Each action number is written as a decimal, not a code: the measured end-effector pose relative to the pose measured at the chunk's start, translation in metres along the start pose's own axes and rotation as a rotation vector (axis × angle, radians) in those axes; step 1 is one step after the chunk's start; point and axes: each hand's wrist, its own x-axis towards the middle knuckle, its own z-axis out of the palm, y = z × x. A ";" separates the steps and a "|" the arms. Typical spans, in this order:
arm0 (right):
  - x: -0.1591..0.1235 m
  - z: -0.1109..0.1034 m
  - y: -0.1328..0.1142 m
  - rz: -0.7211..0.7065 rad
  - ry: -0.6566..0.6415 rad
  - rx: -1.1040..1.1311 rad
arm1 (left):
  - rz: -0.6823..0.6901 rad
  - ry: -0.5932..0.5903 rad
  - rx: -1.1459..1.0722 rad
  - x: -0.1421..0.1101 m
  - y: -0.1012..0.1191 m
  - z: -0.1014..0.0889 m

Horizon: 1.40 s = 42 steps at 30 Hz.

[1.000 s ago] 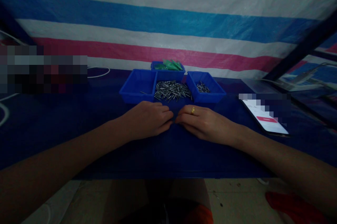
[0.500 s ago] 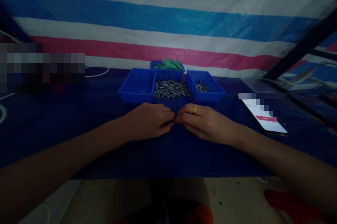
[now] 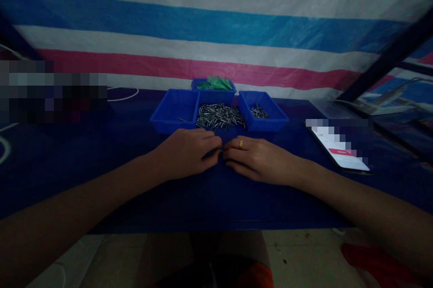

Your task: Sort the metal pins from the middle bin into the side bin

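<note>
My left hand (image 3: 189, 153) is closed in a pinch over the blue table, and a tiny pale metal bit shows at its fingertips. Facing it, with fingertips almost touching, is my right hand (image 3: 260, 157), a gold ring on one finger. Its fingers are curled together, and whatever is in them is hidden. Just beyond both hands lies a loose pile of thin metal pins (image 3: 219, 116), rivet-like in shape. It sits between a left blue bin (image 3: 162, 119), holding a single pin, and a right blue bin (image 3: 270, 123) with a small heap of pins.
Behind the pile stands another blue bin (image 3: 216, 95) with green plastic packets (image 3: 219, 83). A lit phone (image 3: 341, 153) lies on the table (image 3: 216, 202) at the right. White cable (image 3: 123, 94) loops at the back left. A striped tarp (image 3: 216, 22) hangs behind.
The left hand has shifted slightly left, and a small gap has opened between the two hands' fingertips. The right hand has rolled a little, its ring now further left. Bins and pile look the same.
</note>
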 end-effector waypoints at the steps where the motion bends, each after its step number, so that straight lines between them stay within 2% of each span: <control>1: 0.000 0.000 0.000 -0.004 -0.005 0.002 | 0.002 0.005 0.002 0.000 0.000 0.000; 14: -0.001 0.001 0.000 -0.013 -0.009 -0.010 | 0.022 0.130 0.063 0.001 0.002 -0.004; 33: 0.000 0.000 -0.002 -0.030 -0.006 -0.029 | 0.059 0.085 0.062 0.000 -0.001 -0.004; 42: 0.000 0.000 -0.002 -0.043 -0.004 -0.029 | 0.085 0.124 0.055 -0.001 0.002 -0.003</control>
